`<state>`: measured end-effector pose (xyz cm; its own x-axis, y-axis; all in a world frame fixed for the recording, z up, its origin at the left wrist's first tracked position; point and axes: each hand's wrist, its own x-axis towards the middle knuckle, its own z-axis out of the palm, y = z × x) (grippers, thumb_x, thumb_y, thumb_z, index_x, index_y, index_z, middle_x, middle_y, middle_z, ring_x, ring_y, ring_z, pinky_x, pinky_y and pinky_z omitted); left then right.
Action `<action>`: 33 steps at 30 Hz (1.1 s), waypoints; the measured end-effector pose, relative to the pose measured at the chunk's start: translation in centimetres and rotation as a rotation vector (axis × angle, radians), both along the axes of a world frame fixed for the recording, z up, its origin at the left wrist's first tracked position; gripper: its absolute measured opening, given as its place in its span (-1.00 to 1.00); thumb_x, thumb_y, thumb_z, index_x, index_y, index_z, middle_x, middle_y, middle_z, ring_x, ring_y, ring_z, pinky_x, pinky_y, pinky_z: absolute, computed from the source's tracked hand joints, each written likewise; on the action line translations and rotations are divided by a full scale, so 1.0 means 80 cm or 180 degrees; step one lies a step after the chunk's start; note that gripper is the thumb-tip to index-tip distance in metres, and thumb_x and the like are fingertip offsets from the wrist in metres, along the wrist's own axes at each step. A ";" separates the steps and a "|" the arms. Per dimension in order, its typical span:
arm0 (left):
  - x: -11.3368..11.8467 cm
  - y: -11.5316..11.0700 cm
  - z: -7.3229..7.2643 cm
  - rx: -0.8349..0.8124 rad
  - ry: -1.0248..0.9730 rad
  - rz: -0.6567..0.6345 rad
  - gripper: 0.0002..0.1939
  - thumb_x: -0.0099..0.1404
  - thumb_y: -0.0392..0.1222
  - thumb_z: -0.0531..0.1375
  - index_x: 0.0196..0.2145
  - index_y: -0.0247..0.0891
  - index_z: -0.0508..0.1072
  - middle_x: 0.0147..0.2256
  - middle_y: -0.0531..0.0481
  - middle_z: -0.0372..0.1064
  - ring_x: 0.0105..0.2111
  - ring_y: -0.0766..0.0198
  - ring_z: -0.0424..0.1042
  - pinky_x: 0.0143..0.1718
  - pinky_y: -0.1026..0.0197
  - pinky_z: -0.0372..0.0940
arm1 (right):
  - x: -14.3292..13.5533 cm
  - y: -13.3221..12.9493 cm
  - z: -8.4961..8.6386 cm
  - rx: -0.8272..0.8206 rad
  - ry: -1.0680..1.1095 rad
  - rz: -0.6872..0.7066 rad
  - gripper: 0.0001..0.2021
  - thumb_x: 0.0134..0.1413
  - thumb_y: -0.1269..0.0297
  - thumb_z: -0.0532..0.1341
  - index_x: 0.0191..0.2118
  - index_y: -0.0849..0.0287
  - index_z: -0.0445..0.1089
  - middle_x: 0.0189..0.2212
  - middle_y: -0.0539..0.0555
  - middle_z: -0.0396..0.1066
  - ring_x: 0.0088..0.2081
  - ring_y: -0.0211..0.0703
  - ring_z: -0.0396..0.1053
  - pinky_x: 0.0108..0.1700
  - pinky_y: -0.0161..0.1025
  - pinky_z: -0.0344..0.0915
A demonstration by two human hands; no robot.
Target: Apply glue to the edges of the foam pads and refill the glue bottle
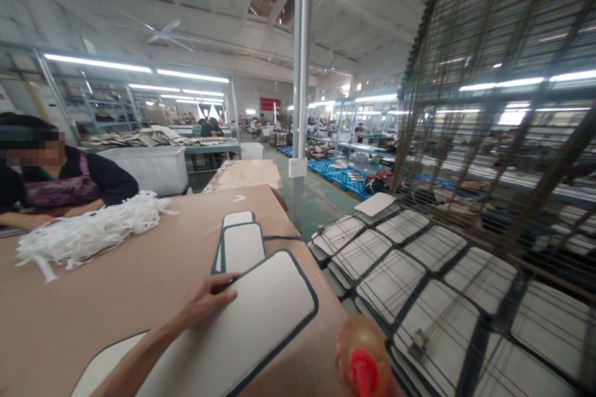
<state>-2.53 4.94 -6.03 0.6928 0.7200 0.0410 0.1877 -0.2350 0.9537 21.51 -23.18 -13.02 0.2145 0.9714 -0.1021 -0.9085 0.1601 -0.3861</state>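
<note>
My left hand (209, 301) grips the upper left edge of a large white panel (270, 298) with a dark border, thumb on its face. The panel lies slanted over the brown table, with another pale panel (109, 363) partly under my left forearm. Just beyond are smaller white panels (244, 247) with dark edges, overlapping. At the bottom right, my right hand (342, 356) is mostly hidden behind a blurred yellowish bottle with a red tip (364, 366), which it holds beside the table edge.
To the right, a wire rack (433, 279) carries rows of white panels, its raised mesh shelves behind. A pile of white strips (93, 229) lies at the left before a seated person (60, 183). A pole (300, 105) stands beyond the brown table (186, 248).
</note>
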 end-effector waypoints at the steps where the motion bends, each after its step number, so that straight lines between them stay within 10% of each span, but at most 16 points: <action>1: -0.004 -0.002 0.003 -0.0035 0.0051 -0.0208 -0.54 -0.03 -0.05 0.35 -0.14 -0.21 0.55 -0.23 -0.04 0.56 -0.21 -0.02 0.47 -0.18 0.13 0.33 | 0.007 -0.005 0.015 0.0020 0.0024 -0.0199 -0.52 -0.34 0.05 0.46 -0.21 0.15 0.51 -0.17 0.10 0.54 -0.14 -0.16 0.48 -0.07 -0.30 0.38; 9: -0.018 -0.061 0.061 -0.0403 0.0389 -0.0851 -0.55 -0.07 0.02 0.34 -0.19 -0.15 0.58 -0.24 -0.03 0.55 -0.24 -0.07 0.48 -0.22 0.11 0.36 | 0.051 0.007 0.139 -0.0116 -0.1179 -0.2060 -0.59 -0.42 0.18 0.50 -0.29 0.09 0.52 -0.35 0.04 0.57 -0.32 -0.13 0.51 -0.12 -0.20 0.41; 23: -0.019 -0.102 0.124 -0.0838 0.0689 -0.1394 -0.54 0.03 0.00 0.31 -0.09 -0.15 0.53 -0.12 0.00 0.51 -0.13 -0.09 0.45 -0.08 0.06 0.32 | 0.058 0.001 0.150 0.0177 -0.1813 -0.1784 -0.46 -0.46 0.34 0.50 -0.16 0.06 0.48 -0.37 0.05 0.57 -0.31 -0.03 0.50 -0.10 0.00 0.40; 33: -0.028 -0.095 0.113 -0.0973 0.0663 -0.1043 -0.58 0.02 -0.06 0.33 -0.12 -0.11 0.54 -0.12 0.02 0.51 0.01 -0.13 0.35 0.04 0.00 0.23 | 0.072 -0.009 0.139 0.0427 -0.2099 -0.1445 -0.56 -0.36 0.32 0.47 -0.19 0.07 0.49 -0.31 0.10 0.56 -0.29 0.01 0.50 0.01 0.13 0.28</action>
